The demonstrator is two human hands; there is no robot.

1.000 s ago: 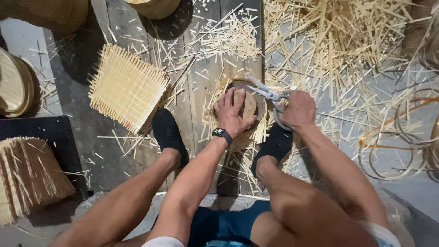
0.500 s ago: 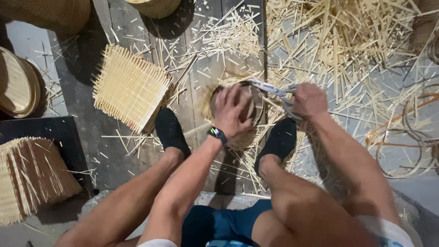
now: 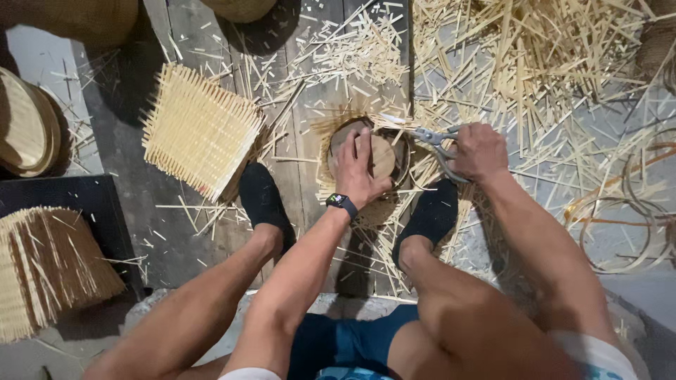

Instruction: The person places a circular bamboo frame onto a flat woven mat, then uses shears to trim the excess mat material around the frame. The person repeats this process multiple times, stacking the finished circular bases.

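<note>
Basket-weaving workshop, floor-level: bamboo offcuts [image 3: 521, 63] litter the plank floor [image 3: 310, 112], a square woven mat [image 3: 201, 130] lies flat, cut strips are stacked in a bundle [image 3: 49, 271], bent hoops [image 3: 620, 232] lie at one side, finished baskets [image 3: 24, 123] nearby.
</note>
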